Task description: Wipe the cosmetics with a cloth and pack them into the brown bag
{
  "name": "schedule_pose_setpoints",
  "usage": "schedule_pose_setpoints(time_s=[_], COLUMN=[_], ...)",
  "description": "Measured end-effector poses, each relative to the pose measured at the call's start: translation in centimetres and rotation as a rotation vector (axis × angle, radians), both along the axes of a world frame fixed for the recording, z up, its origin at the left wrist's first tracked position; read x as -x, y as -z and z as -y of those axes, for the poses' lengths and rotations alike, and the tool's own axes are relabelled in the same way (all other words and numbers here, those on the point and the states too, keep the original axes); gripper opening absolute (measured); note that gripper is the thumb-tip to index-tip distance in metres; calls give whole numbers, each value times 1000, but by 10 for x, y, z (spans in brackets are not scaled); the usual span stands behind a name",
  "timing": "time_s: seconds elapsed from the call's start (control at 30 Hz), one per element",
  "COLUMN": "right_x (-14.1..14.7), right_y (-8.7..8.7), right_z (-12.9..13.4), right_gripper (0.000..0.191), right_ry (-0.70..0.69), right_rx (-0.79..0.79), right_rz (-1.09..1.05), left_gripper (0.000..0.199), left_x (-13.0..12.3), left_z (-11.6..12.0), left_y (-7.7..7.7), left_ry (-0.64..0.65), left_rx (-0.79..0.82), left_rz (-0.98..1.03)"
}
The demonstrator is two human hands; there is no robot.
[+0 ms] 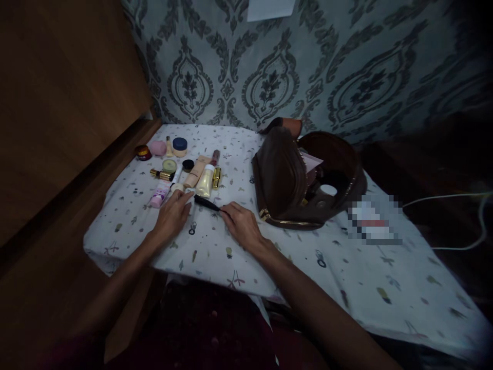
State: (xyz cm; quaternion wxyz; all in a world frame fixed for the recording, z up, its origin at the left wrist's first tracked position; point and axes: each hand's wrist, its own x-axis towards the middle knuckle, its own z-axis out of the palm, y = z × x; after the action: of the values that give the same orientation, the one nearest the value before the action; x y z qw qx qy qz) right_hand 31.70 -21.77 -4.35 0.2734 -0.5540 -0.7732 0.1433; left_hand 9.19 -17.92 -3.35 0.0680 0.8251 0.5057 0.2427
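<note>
My right hand pinches the thin end of a slim black tapered stick, whose exact kind I cannot make out. The stick's wider end points toward my left hand. My left fingers are bent together at a small cream-coloured round item; something whitish shows by the fingertips, too blurred to name. Just beyond lie a gold-toned tube with a white cap, a beige tube and a small black-lidded pot. A pink-and-white tube lies left of my left hand.
A brown bag gapes unzipped on the right, items inside. Several jars, including a blue-lidded jar, stand at the back left. Gold tubes lie beside the tubes. A wooden cabinet borders the left; a cable runs off right.
</note>
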Motion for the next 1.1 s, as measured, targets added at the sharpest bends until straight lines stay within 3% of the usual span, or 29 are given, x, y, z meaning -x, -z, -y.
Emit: schedule_pose_setpoints(time_s=[0.1,0.23,0.47,0.67,0.77,0.9,1.1], right_x=[-1,2,1,3,7,11,9], right_y=[4,7,3,12,16,11,-8], right_z=[-3,-6,-6,-13,-15,-12,-1], right_gripper=[18,20,19,11,19,8,5], right_ry=[43,92,85,59,100,162,156], right_rx=[36,206,277,305,329,295,164], right_rz=[-257,-518,-641,-720,-677,-594,-364], left_gripper=[38,39,41,31,30,28,39], left_x=[-2,-15,-43,-42,-35,-22,-8], left_z=[0,11,40,44,38,28,14], left_y=[1,-1,-3,-8,-14,-20,-22], left_ry=[5,56,237,310,248,35,-61], left_rx=[5,36,126,171,158,124,61], left_rz=[19,46,111,38,-69,-289,-302])
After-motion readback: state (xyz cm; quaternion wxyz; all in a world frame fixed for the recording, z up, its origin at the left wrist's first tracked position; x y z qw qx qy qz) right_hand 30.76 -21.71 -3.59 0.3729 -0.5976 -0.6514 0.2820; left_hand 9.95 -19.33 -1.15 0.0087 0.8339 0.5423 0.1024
